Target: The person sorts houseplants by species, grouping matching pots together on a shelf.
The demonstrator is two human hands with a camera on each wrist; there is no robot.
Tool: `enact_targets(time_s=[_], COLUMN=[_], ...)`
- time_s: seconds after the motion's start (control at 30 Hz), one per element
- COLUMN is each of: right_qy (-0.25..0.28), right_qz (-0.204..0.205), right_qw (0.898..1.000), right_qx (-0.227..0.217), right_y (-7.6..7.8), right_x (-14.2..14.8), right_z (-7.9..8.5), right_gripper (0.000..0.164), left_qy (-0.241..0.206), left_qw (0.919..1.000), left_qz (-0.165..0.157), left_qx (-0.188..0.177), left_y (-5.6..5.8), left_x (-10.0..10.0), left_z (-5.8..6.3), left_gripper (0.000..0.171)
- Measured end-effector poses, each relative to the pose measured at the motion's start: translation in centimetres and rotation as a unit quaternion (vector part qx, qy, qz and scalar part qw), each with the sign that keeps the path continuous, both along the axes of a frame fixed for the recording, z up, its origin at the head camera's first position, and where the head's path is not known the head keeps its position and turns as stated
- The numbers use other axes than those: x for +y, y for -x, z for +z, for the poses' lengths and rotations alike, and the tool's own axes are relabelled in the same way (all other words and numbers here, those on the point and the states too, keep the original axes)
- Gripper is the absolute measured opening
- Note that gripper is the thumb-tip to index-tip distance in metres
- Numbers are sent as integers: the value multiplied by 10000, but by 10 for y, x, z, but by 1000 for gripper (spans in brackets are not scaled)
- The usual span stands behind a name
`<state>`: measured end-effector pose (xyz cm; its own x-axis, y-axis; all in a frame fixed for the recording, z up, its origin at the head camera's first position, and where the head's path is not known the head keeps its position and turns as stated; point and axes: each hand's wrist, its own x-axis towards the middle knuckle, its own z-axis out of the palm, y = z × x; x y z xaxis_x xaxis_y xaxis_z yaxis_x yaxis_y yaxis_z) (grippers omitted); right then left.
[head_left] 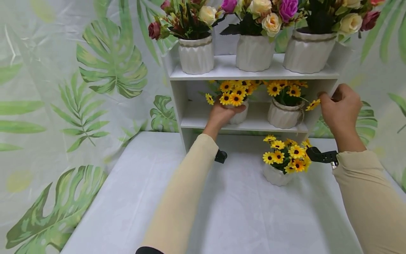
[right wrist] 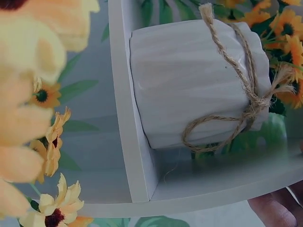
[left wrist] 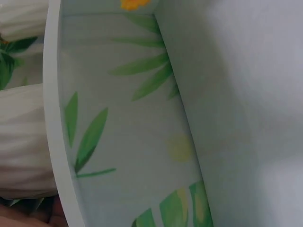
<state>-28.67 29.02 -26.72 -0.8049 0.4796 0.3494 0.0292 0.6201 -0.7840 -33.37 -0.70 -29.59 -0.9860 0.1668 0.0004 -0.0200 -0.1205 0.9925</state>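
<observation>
My left hand [head_left: 222, 114] grips a white pot of yellow flowers [head_left: 238, 116] on the middle level of a white shelf unit [head_left: 203, 121]. Its thumb lies across the pot's front; leaves and blooms hide some fingers. My right hand [head_left: 342, 106] holds the unit's right side panel, with fingers [right wrist: 274, 210] on the outer face in the right wrist view. Beside its thumb, a single yellow bloom [head_left: 313, 104] sticks out. A second white pot [head_left: 282, 114] with yellow flowers and a twine bow [right wrist: 255, 101] stands on the same level, untouched.
Three white pots [head_left: 255, 53] of roses stand on the top level. Another pot of yellow flowers [head_left: 277, 175] sits on the white-covered table [head_left: 247, 211], in front of the unit and near my right wrist. A leaf-patterned backdrop [head_left: 79, 88] hangs behind.
</observation>
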Motion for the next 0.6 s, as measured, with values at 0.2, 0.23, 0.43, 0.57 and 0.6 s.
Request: enact_targets(time_s=[0.2,0.23,0.43,0.57,0.6], right_qy=[37,33,-44,-100,-118], right_qz=[-11,-10,-87,-136,-129], right_qw=[10000,10000,9999,9998,9998], right_qx=[66,81,96,73,67], right_y=[-1,0,0,0,0], right_x=[0,0,0,0,0], right_z=[-1,-1,0,-1,-1], right_gripper=[46,45,45,47,48], left_qy=[2013,1981,1791,1734,1767], left_qw=[9770,9777,9808,9796,9784], left_qz=[388,373,75,-342,-407], left_qx=[586,582,771,956,994], left_y=[-5,-6,-6,-5,-6], left_x=[11,13,19,23,24], left_z=[-5,-6,-9,-13,-14], left_gripper=[80,80,78,76,76])
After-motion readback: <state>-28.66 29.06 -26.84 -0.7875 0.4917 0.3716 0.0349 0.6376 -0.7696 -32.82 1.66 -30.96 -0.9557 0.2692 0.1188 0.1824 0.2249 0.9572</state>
